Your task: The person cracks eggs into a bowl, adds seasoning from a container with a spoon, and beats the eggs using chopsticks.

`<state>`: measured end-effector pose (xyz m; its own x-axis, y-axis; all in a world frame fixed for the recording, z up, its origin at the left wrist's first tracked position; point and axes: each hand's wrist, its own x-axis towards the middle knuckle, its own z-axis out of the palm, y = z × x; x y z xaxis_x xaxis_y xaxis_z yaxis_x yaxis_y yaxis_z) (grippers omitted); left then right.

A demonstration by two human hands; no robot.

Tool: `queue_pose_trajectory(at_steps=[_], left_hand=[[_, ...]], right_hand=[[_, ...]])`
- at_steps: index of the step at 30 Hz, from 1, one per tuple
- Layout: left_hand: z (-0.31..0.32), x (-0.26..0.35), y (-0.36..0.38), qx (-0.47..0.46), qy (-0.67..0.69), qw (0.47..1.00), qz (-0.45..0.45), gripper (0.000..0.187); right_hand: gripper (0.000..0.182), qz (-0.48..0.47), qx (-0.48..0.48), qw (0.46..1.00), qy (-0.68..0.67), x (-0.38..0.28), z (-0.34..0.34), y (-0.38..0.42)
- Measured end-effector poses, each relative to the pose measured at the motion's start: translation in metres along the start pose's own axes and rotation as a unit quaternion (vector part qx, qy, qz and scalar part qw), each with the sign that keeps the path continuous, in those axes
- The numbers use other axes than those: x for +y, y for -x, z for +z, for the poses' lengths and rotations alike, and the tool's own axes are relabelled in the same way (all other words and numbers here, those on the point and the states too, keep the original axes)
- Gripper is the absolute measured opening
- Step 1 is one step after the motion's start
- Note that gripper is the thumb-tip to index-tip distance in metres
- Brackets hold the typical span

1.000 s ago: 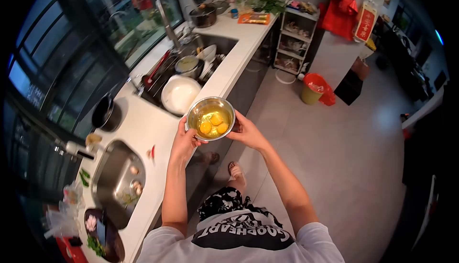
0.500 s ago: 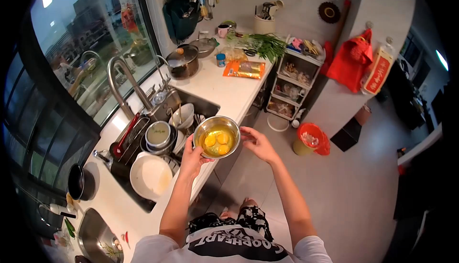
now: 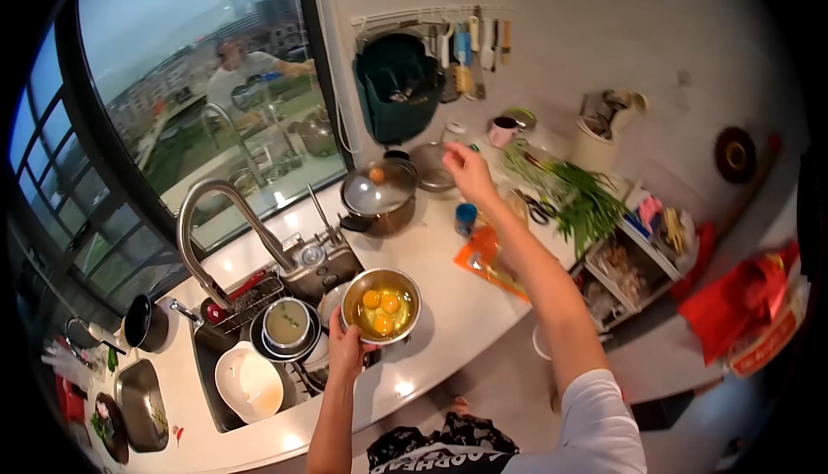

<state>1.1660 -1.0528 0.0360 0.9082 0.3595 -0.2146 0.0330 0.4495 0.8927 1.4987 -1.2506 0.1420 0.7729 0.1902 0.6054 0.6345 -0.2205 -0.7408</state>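
My left hand (image 3: pixel 347 351) grips the rim of a steel bowl (image 3: pixel 413 323) from its near left side. Raw egg yolks (image 3: pixel 384 304) lie in clear egg white inside it. The bowl is held over the counter edge beside the sink. My right hand (image 3: pixel 470 172) is stretched out over the back of the counter, fingers extended and holding nothing that I can see. Closest to it are a strainer-like metal pan (image 3: pixel 431 166) and a small clear jar (image 3: pixel 454 132). A blue-lidded jar (image 3: pixel 466 218) stands below the right wrist.
A lidded pot (image 3: pixel 378 198) stands by the window. The sink holds a white bowl (image 3: pixel 248 383) and stacked bowls (image 3: pixel 287 323). Green leafy vegetables (image 3: pixel 591 198), scissors (image 3: pixel 539 208) and an orange packet (image 3: pixel 483 258) lie on the counter. A shelf rack (image 3: pixel 634 271) stands at right.
My right hand has left the bowl's side and reached forward over the counter. The bowl stays in my left hand. The view has turned toward the window and back counter.
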Motion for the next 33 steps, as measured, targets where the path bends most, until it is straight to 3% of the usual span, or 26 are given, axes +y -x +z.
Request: queue_pose_trajectory(at_steps=[3, 4, 7, 11, 15, 20, 27, 33], left_hand=[[0.028, 0.012, -0.003, 0.043, 0.016, 0.998, 0.032, 0.054], [0.028, 0.008, -0.009, 0.047, 0.012, 0.998, 0.033, 0.054], [0.026, -0.001, -0.019, 0.075, 0.014, 0.997, 0.018, 0.058], [0.027, -0.006, -0.027, 0.112, 0.013, 0.993, 0.031, 0.055], [0.039, -0.002, -0.026, 0.116, 0.005, 0.993, 0.026, 0.056], [0.042, 0.0, -0.027, 0.124, 0.026, 0.992, 0.02, 0.052], [0.034, -0.001, -0.026, 0.117, 0.041, 0.992, 0.033, 0.054], [0.035, 0.007, -0.018, 0.138, 0.057, 0.987, 0.058, 0.057]], right_hand=[[0.034, -0.051, 0.038, 0.996, 0.058, 0.006, 0.019, -0.085], [0.039, -0.022, 0.017, 0.999, 0.04, 0.006, 0.025, -0.106], [0.042, 0.02, 0.081, 0.982, 0.17, 0.014, 0.052, -0.155], [0.039, 0.098, 0.07, 0.96, 0.252, -0.01, 0.051, -0.172], [0.037, 0.087, 0.089, 0.961, 0.247, -0.006, 0.056, -0.181], [0.028, -0.035, 0.105, 0.967, 0.229, -0.003, 0.054, -0.186], [0.036, -0.117, 0.096, 0.956, 0.251, -0.056, 0.02, -0.195], [0.042, -0.209, 0.174, 0.956, 0.107, -0.13, -0.046, -0.162]])
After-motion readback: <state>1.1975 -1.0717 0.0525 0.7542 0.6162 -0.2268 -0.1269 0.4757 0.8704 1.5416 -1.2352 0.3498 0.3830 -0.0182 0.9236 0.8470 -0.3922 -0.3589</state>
